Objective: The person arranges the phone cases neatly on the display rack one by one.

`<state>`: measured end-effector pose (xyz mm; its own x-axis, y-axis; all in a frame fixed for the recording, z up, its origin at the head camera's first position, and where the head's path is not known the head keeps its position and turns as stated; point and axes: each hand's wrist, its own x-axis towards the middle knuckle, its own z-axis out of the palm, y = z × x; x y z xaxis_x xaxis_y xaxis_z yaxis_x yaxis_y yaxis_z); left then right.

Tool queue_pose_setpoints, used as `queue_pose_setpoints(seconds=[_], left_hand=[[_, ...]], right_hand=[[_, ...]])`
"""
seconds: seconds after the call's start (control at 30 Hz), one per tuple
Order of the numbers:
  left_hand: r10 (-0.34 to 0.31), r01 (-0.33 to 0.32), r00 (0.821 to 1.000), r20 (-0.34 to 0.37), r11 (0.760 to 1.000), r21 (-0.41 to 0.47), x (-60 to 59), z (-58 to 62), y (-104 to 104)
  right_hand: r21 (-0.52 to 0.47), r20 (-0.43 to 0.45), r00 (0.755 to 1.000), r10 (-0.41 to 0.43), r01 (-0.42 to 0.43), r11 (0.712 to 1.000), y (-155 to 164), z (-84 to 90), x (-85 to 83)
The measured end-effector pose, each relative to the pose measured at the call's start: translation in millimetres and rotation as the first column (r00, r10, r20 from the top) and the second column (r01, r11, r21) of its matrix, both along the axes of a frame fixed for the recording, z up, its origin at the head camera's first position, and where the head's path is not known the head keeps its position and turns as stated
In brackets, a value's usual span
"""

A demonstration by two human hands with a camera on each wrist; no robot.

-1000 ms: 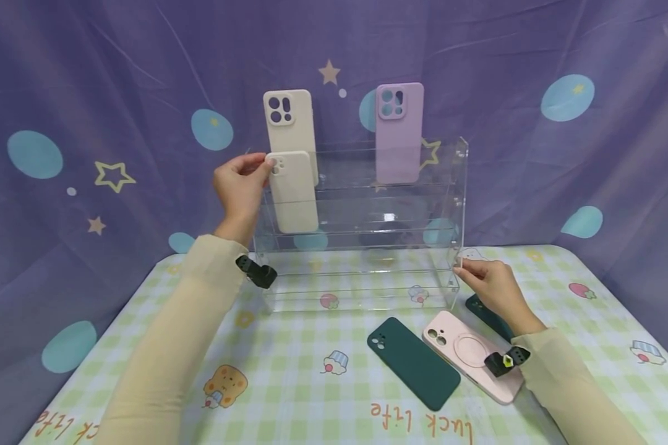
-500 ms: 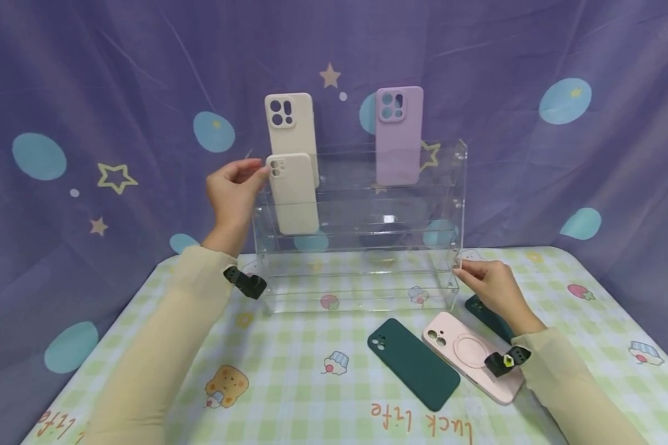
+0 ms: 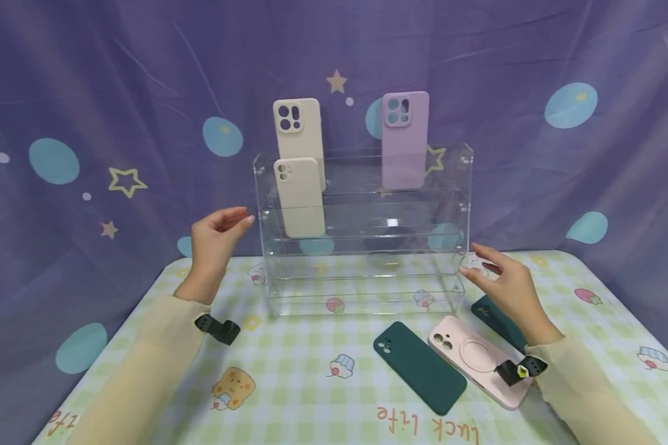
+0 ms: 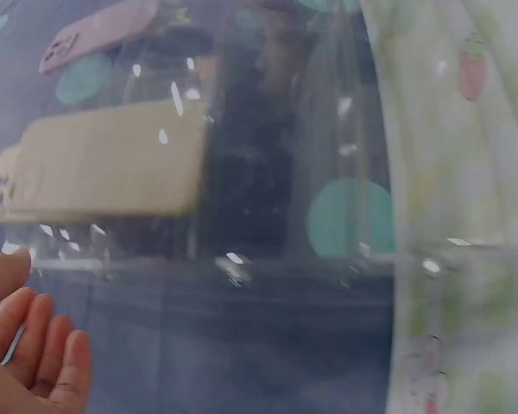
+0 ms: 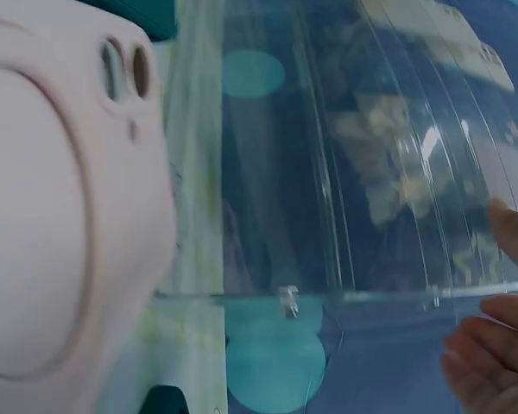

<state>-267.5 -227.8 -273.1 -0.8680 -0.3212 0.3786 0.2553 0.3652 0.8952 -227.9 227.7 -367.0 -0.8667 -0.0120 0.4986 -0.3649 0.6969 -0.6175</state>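
Fingers of both hands loose, holding nothing, beside clear acrylic rack [image 3: 362, 290], cream case [image 3: 299, 198] upright inside

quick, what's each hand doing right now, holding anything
Left hand: open, holds nothing, beside the clear rack.
Right hand: open, holds nothing, fingertips at the rack's lower right corner; contact unclear.

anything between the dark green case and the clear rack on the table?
Nothing: in the head view only bare checked tablecloth separates the dark green case from the clear rack.
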Motion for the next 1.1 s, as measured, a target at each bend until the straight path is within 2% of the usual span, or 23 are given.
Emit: queue_pose_setpoints(seconds=[0.1,0.23,0.3,0.37,0.43,0.5,0.53,0.6,0.7,0.8,0.9,0.97,1.1], left_hand=[[-0.047,0.048,0.996,0.077,0.999,-0.017,2.5,-13.2,-10],[-0.127,0.134,0.982,0.139,0.99,-0.039,3.9,-28.8,-14],[-0.161,0.172,0.975,0.155,0.984,-0.055,5.4,-34.5,-14],[-0.191,0.205,0.966,0.173,0.976,-0.071,7.7,-38.7,-13],[-0.2,0.223,0.959,0.199,0.969,-0.103,10.1,-42.0,-12],[-0.2,0.231,0.954,0.223,0.965,-0.125,12.1,-45.4,-12],[-0.197,0.232,0.953,0.232,0.963,-0.135,12.9,-47.4,-11],[-0.191,0.228,0.952,0.241,0.964,-0.139,13.2,-52.2,-12],[-0.181,0.22,0.951,0.25,0.966,-0.137,12.3,-59.6,-14],[-0.175,0.215,0.951,0.253,0.967,-0.138,11.7,-66.2,-17],[-0.181,0.22,0.949,0.257,0.966,-0.133,12.3,-71.6,-17],[-0.186,0.226,0.946,0.265,0.965,-0.13,12.4,-74.7,-16],[-0.193,0.232,0.944,0.267,0.965,-0.122,11.7,-78.7,-13]], right_hand=[[0.034,-0.127,0.992,0.006,-0.002,0.999,-8,-2.5,8.1],[0.055,-0.29,0.956,0.037,-0.022,0.998,-18,-5.3,20.9],[0.052,-0.328,0.943,0.063,-0.049,0.997,-24,-5.7,27.0],[0.054,-0.324,0.941,0.096,-0.083,0.995,-29,-6.3,32.6],[0.066,-0.281,0.951,0.128,-0.114,0.991,-34,-7.6,37.6],[0.033,-0.162,0.967,0.195,-0.192,0.981,-39,-9.4,41.9],[-0.009,-0.088,0.967,0.241,-0.242,0.97,-42,-10.7,44.0],[-0.117,0.059,0.941,0.332,-0.324,0.939,-49,-13.9,47.0],[-0.261,0.224,0.864,0.452,-0.394,0.881,-60,-21.9,48.4],[-0.281,0.299,0.805,0.512,-0.439,0.854,-70,-31.7,46.9],[-0.253,0.343,0.775,0.531,-0.469,0.847,-78,-38.8,46.2],[-0.217,0.344,0.779,0.525,-0.478,0.851,-81,-42.6,45.9],[-0.131,0.337,0.804,0.491,-0.476,0.869,-86,-46.5,43.8]])
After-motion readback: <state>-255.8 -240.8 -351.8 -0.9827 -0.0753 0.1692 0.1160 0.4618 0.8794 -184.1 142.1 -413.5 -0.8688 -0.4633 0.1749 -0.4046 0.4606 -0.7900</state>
